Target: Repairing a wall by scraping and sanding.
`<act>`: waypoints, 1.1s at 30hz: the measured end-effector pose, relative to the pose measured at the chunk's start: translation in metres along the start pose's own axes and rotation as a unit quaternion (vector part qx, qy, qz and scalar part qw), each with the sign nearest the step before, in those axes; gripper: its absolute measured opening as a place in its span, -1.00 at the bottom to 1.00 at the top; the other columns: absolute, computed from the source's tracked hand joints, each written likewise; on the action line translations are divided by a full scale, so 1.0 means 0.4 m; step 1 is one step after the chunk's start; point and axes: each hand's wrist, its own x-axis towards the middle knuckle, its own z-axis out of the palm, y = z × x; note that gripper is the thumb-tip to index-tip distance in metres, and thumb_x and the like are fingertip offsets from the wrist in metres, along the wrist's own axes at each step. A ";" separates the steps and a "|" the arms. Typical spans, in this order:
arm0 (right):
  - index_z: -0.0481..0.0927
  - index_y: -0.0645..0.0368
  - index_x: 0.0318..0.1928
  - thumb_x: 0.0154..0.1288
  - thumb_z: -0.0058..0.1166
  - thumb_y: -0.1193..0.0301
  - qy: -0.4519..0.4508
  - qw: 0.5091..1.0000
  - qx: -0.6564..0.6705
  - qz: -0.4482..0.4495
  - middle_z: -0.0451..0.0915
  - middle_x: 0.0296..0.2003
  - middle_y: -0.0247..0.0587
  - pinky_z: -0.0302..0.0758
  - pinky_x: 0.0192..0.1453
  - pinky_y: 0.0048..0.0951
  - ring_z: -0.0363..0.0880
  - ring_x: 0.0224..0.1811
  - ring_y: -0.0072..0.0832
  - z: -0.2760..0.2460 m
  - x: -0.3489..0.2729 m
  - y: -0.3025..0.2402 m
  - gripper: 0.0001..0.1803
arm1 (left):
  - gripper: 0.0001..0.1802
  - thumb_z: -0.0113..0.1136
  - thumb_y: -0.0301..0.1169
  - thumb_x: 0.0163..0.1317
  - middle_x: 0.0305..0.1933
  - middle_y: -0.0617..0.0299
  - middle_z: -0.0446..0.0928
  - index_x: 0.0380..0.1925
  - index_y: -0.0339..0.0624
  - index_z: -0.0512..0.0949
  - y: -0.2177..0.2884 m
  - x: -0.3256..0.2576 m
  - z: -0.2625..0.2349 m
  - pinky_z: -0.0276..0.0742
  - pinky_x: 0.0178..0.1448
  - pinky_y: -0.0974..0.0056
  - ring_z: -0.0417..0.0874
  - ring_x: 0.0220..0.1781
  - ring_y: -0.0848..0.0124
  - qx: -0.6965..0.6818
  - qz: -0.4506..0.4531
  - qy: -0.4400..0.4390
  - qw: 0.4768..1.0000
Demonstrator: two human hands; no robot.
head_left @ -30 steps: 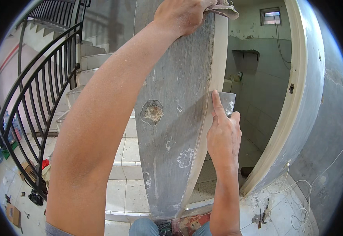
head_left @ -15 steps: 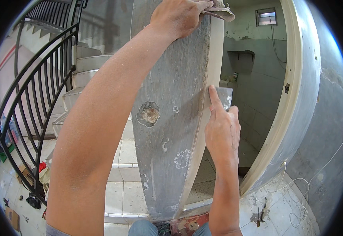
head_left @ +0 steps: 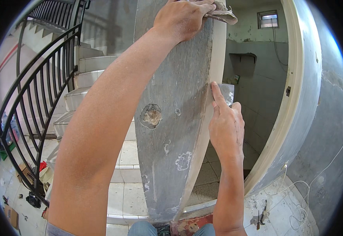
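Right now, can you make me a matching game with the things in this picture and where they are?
Things:
1. left hand
2. right hand
3. round hole
4. black railing

Places:
A. by the stairs, at the left
B. in the middle of the grey door face
C. up at the door's top, holding a mortar-caked tool
D. at the door's pale edge, pressing a flat metal blade

Pairs: 1-C, 2-D, 3-B, 4-A
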 end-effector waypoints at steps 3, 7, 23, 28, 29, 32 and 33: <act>0.41 -0.30 0.51 0.50 -0.07 0.51 -0.005 1.000 0.003 -0.016 0.51 -0.15 0.12 0.66 -0.01 -0.08 0.71 -0.27 0.04 0.004 -0.014 0.007 -0.36 | -0.52 -0.18 -0.38 0.53 0.51 0.21 0.45 0.33 -0.10 0.56 -0.018 0.007 0.023 0.04 0.72 -0.03 0.30 0.63 0.25 0.008 0.002 0.005 1.000; 0.42 -0.29 0.51 0.50 -0.06 0.51 0.006 1.000 0.007 -0.024 0.52 -0.15 0.12 0.65 0.01 -0.09 0.71 -0.28 0.04 -0.002 0.000 0.001 -0.36 | -0.52 -0.18 -0.39 0.52 0.51 0.22 0.46 0.33 -0.10 0.55 -0.053 0.004 0.066 0.03 0.73 -0.03 0.29 0.63 0.26 0.019 0.039 0.065 0.997; 0.45 -0.29 0.49 0.60 -0.08 0.40 0.012 0.999 0.000 -0.033 0.49 -0.18 0.19 0.62 -0.01 0.00 0.70 -0.22 0.12 -0.006 0.014 -0.001 -0.47 | -0.52 -0.18 -0.39 0.51 0.50 0.24 0.48 0.32 -0.10 0.57 -0.047 0.008 0.066 0.07 0.71 -0.04 0.33 0.61 0.25 0.034 0.047 0.082 0.995; 0.45 -0.30 0.49 0.57 -0.07 0.43 0.023 0.999 0.013 -0.044 0.51 -0.15 0.17 0.64 0.01 -0.03 0.71 -0.21 0.09 -0.012 0.026 -0.004 -0.45 | -0.52 -0.19 -0.40 0.52 0.51 0.25 0.46 0.33 -0.10 0.56 -0.003 -0.004 -0.001 0.06 0.72 -0.03 0.33 0.61 0.26 0.007 0.001 -0.003 1.000; 0.45 -0.30 0.49 0.57 -0.07 0.44 0.011 0.999 -0.002 -0.033 0.51 -0.15 0.17 0.64 0.01 -0.04 0.72 -0.21 0.08 -0.010 0.012 -0.002 -0.44 | -0.52 -0.19 -0.40 0.52 0.51 0.25 0.46 0.33 -0.10 0.56 -0.006 -0.002 0.005 0.06 0.72 -0.03 0.33 0.61 0.26 0.007 0.000 -0.003 1.000; 0.46 -0.31 0.48 0.56 -0.07 0.45 -0.007 1.000 -0.014 -0.026 0.51 -0.14 0.17 0.65 0.01 -0.05 0.72 -0.21 0.08 -0.021 0.007 -0.003 -0.43 | -0.52 -0.19 -0.40 0.52 0.51 0.25 0.45 0.34 -0.10 0.55 -0.017 0.002 0.031 0.05 0.72 -0.02 0.32 0.62 0.26 -0.003 0.004 0.011 1.000; 0.46 -0.31 0.49 0.55 -0.07 0.46 -0.013 0.999 -0.012 -0.029 0.51 -0.13 0.17 0.65 0.01 -0.05 0.72 -0.20 0.08 -0.026 0.010 -0.004 -0.43 | -0.52 -0.19 -0.40 0.53 0.51 0.25 0.45 0.34 -0.10 0.55 -0.025 0.004 0.045 0.05 0.72 -0.02 0.32 0.62 0.26 0.006 0.011 0.026 1.000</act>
